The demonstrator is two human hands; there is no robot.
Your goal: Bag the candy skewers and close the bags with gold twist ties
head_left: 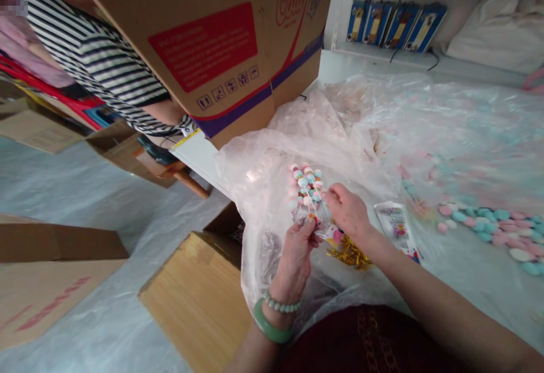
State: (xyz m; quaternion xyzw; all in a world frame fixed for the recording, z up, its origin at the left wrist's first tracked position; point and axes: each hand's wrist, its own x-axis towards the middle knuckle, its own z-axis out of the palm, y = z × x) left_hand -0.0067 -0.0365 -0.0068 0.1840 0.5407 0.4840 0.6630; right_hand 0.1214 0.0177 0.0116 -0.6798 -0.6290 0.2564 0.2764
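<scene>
My left hand (294, 257), wearing a bead bracelet and a green bangle, is closed around the lower ends of several candy skewers (307, 182). Pink, white, blue and brown pieces are threaded on their white sticks. At the right of this bunch, my right hand (349, 210) has its fingers pinched at a white stick; the fingertips are partly hidden. Crinkled clear plastic shows around the left fingers. Gold twist ties (349, 254) lie just under my right wrist. To the right of that wrist is a clear printed bag (394, 224).
Loose pastel candies (505, 230) spread over the table at right, partly under plastic sheeting (480, 112). A large carton (238, 38) stands at the table's far left. An open carton (199, 299) sits below the left edge. A person in a striped shirt (106, 67) is behind the large carton.
</scene>
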